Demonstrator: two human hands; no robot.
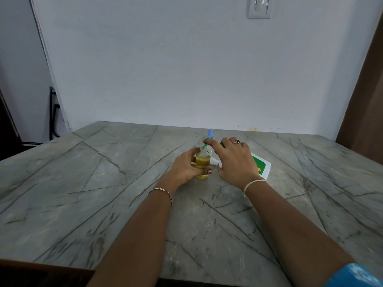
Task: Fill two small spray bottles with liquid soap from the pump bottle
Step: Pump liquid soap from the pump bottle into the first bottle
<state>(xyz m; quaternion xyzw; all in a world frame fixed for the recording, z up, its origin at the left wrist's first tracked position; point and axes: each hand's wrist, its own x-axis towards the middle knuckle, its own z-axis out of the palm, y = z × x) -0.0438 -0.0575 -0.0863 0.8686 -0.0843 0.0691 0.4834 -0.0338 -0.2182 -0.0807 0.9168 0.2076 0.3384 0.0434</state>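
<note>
A small clear spray bottle (202, 162), part full of yellow liquid, stands on the table with my left hand (184, 168) gripping its body. The white pump bottle with a green label (261, 167) is tilted over towards it. My right hand (234, 160) wraps round its upper part, and the forefinger lies on the green pump head (207, 144) above the small bottle's open mouth. Just behind the pump head a light blue piece (210, 132) sticks up; what it belongs to is hidden. A small white part (214, 161) lies between my hands.
The grey veined stone table (103, 183) runs up to a white wall at the back, with its near edge at the bottom left. A wall switch (258, 7) is high on the wall. A dark metal frame (52, 112) stands beyond the table's left corner.
</note>
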